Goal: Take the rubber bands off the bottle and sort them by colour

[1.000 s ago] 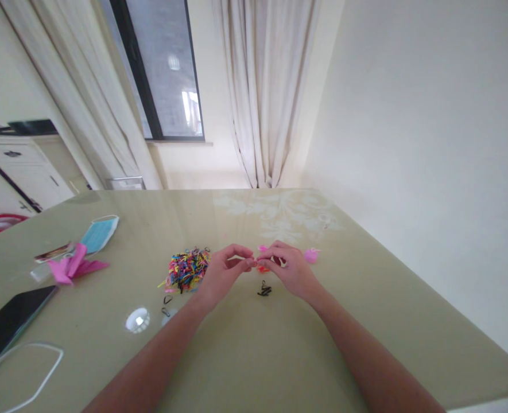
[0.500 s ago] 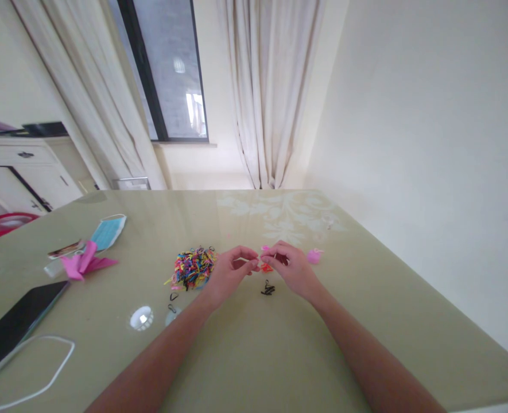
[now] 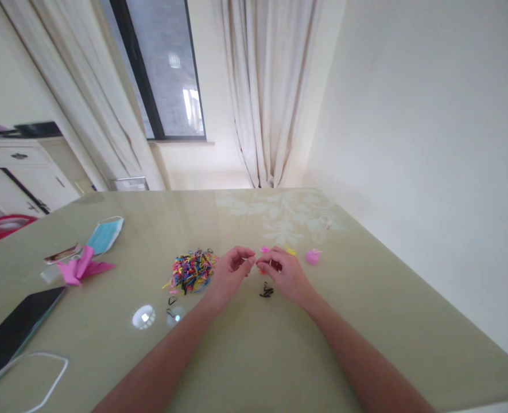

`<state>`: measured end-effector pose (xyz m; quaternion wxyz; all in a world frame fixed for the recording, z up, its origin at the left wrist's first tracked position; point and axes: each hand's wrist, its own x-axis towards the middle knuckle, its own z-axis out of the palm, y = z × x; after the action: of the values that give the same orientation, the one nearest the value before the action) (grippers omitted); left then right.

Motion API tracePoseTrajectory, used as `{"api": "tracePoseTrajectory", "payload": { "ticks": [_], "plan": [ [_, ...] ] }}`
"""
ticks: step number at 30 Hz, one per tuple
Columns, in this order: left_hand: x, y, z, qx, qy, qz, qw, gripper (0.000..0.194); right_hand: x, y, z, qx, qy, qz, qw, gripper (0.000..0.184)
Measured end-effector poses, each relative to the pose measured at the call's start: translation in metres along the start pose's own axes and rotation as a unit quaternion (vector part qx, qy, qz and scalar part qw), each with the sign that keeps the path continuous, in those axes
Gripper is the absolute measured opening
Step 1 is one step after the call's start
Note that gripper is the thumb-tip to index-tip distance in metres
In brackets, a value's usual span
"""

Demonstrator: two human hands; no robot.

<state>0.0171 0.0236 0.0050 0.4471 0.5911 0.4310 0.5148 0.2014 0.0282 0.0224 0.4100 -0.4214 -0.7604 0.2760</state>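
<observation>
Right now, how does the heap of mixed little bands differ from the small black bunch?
The mixed heap shows many colours; the black bunch looks all black. The mixed heap is spread wide with many pieces, while the black bunch has only a few. The mixed heap lies beside the left hand, the black bunch nearer the right. Both rest on the table.

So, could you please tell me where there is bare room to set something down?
The table is bare between its right edge and the right forearm, and between that and the left forearm, nearer than the black bands. It is crowded around the left hand, right hand and colourful pile, and at left by the phone, pink paper and mask.
</observation>
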Motion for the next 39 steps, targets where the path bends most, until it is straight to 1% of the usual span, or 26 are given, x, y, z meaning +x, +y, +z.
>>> {"api": "tracePoseTrajectory", "payload": {
  "ticks": [1, 2, 3, 4, 5, 7, 8, 9, 10, 11, 12, 14, 16, 18, 20, 22, 26, 28, 31, 33, 35, 37, 39],
  "plan": [
    [0.000, 0.001, -0.001, 0.016, -0.005, 0.005, 1.000, 0.032, 0.001, 0.000, -0.002, 0.010, 0.010, 0.000, 1.000, 0.017],
    [0.000, 0.002, -0.004, 0.052, -0.013, 0.016, 0.998, 0.030, 0.001, 0.001, -0.004, 0.019, 0.021, 0.001, 1.000, 0.017],
    [0.001, 0.003, -0.007, 0.112, -0.018, 0.035, 0.993, 0.029, 0.002, 0.001, -0.006, 0.029, 0.032, 0.002, 0.999, 0.017],
    [0.001, 0.004, -0.011, 0.192, -0.021, 0.060, 0.979, 0.027, 0.003, 0.002, -0.009, 0.042, 0.042, 0.005, 0.998, 0.017],
    [0.001, 0.005, -0.015, 0.286, -0.020, 0.086, 0.954, 0.027, 0.004, 0.003, -0.011, 0.056, 0.050, 0.008, 0.997, 0.018],
    [0.000, 0.005, -0.025, 0.466, -0.004, 0.120, 0.876, 0.026, 0.005, 0.003, -0.015, 0.083, 0.062, 0.016, 0.994, 0.021],
    [0.000, 0.004, -0.030, 0.536, 0.006, 0.121, 0.835, 0.025, 0.005, 0.002, -0.017, 0.093, 0.067, 0.018, 0.993, 0.023],
    [0.000, 0.003, -0.034, 0.588, 0.018, 0.112, 0.801, 0.024, 0.006, 0.002, -0.019, 0.098, 0.074, 0.019, 0.992, 0.024],
    [-0.001, 0.002, -0.038, 0.624, 0.028, 0.098, 0.774, 0.025, 0.006, 0.001, -0.020, 0.100, 0.081, 0.019, 0.991, 0.025],
    [-0.001, 0.000, -0.041, 0.649, 0.033, 0.081, 0.756, 0.026, 0.006, 0.000, -0.021, 0.100, 0.089, 0.018, 0.991, 0.025],
    [0.000, -0.001, -0.043, 0.664, 0.032, 0.065, 0.744, 0.027, 0.007, 0.000, -0.022, 0.099, 0.098, 0.018, 0.990, 0.026],
    [0.002, -0.003, -0.047, 0.677, 0.015, 0.038, 0.735, 0.029, 0.007, 0.000, -0.023, 0.094, 0.112, 0.017, 0.989, 0.026],
    [0.005, -0.003, -0.050, 0.675, -0.003, 0.023, 0.737, 0.031, 0.007, 0.004, -0.024, 0.083, 0.130, 0.016, 0.988, 0.026],
    [0.009, -0.004, -0.052, 0.664, -0.012, 0.016, 0.748, 0.031, 0.007, 0.012, -0.024, 0.048, 0.152, 0.013, 0.987, 0.026],
    [0.012, -0.005, -0.054, 0.647, -0.017, 0.012, 0.763, 0.031, 0.008, 0.023, -0.023, -0.023, 0.163, 0.006, 0.986, 0.027],
    [0.013, -0.006, -0.054, 0.632, -0.021, 0.012, 0.775, 0.031, 0.010, 0.034, -0.020, -0.121, 0.157, -0.001, 0.980, 0.027],
    [0.013, -0.007, -0.054, 0.609, -0.015, 0.025, 0.793, 0.031, 0.017, 0.050, -0.007, -0.284, 0.126, 0.000, 0.950, 0.024],
    [0.013, -0.006, -0.054, 0.583, 0.000, 0.025, 0.812, 0.030, 0.020, 0.051, 0.001, -0.346, 0.110, -0.006, 0.932, 0.022],
    [0.014, -0.004, -0.054, 0.538, 0.031, 0.016, 0.842, 0.028, 0.021, 0.049, 0.010, -0.427, 0.078, -0.038, 0.900, 0.020],
    [0.016, -0.004, -0.054, 0.508, 0.049, 0.028, 0.860, 0.027, 0.021, 0.047, 0.013, -0.464, 0.065, -0.044, 0.882, 0.017],
    [0.017, -0.006, -0.055, 0.473, 0.064, 0.050, 0.877, 0.025, 0.021, 0.045, 0.014, -0.481, 0.064, -0.037, 0.873, 0.015],
    [0.019, -0.008, -0.057, 0.433, 0.078, 0.063, 0.896, 0.025, 0.021, 0.045, 0.014, -0.479, 0.066, -0.035, 0.875, 0.015],
    [0.021, -0.011, -0.057, 0.385, 0.097, 0.062, 0.916, 0.023, 0.020, 0.044, 0.012, -0.461, 0.069, -0.051, 0.883, 0.018]
  ]
}}
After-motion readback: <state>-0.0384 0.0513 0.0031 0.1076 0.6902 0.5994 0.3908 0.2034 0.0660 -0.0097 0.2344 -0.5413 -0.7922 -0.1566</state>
